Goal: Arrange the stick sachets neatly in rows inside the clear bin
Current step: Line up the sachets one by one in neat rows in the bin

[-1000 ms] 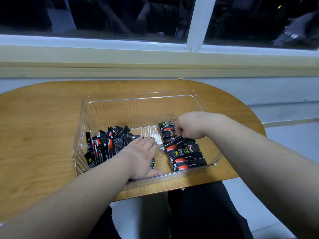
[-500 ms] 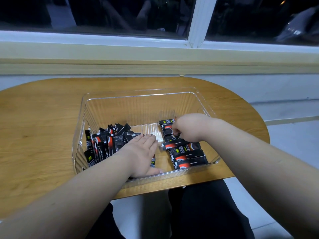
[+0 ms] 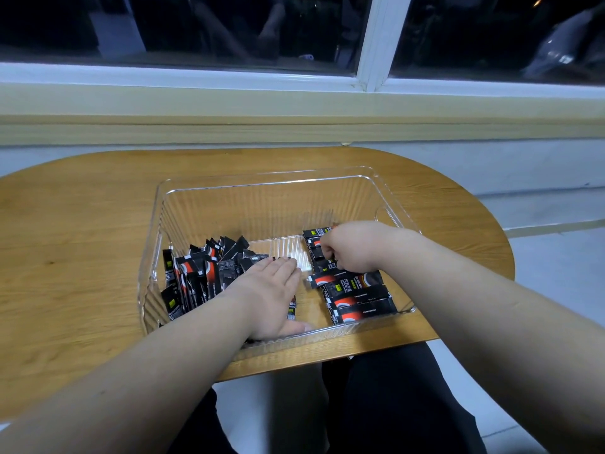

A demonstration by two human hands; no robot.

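A clear ribbed bin (image 3: 268, 194) sits on the wooden table. Inside it at the left, several black-and-red stick sachets (image 3: 199, 276) stand in a loose, leaning bunch. At the right, several more sachets (image 3: 357, 296) lie flat, stacked in a row toward the near wall. My left hand (image 3: 271, 293) rests flat, palm down and fingers together, on the bin floor against the right side of the leaning bunch. My right hand (image 3: 353, 247) is curled, fingers pinching a sachet in the far part of the flat row; the fingertips are hidden.
The oval wooden table (image 3: 82, 244) ends just below the bin's near wall, with my dark-trousered legs beneath it. A pale sill and a dark window run along the far side. A grey floor lies to the right.
My right hand has shifted slightly nearer along the flat row and curled tighter. My left hand has stayed flat in the same spot.
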